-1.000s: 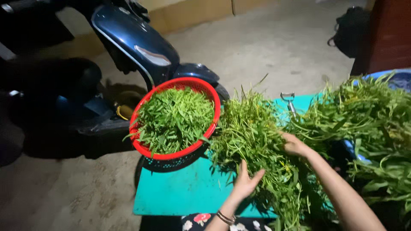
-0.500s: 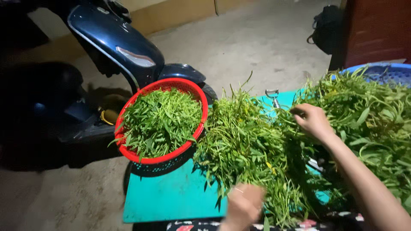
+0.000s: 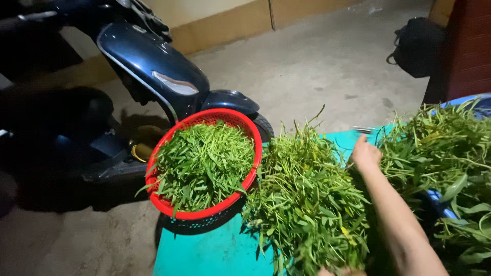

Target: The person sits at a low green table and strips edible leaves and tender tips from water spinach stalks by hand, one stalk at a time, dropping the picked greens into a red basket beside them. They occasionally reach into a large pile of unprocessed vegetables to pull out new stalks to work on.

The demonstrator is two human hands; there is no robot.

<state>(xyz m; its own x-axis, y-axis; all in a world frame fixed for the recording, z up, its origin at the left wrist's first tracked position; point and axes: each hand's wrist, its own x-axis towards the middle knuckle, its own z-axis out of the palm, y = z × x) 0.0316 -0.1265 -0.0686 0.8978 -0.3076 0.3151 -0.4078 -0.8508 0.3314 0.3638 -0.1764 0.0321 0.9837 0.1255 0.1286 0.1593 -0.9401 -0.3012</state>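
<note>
While half a second before over the greens, right hand (image 3: pixel 365 152) reached the counter's (image 3: pixel 215 255) far edge — fingers curled together, grip unclear; left hand (image 3: pixel 340 271) barely visible.

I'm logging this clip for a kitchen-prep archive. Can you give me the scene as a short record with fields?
Setting: concrete floor, dim light, dark blue scooter parked at left
Surface: teal table
Red basket: on the table's left edge, filled with picked green leaves
Loose pile of greens: stalks heaped mid-table
Large bunch of greens: at right, over a blue tub
Right hand: closed, reaching to the far side between pile and bunch
Left hand: barely visible at the bottom edge
Background: black bag by a red wall
</note>
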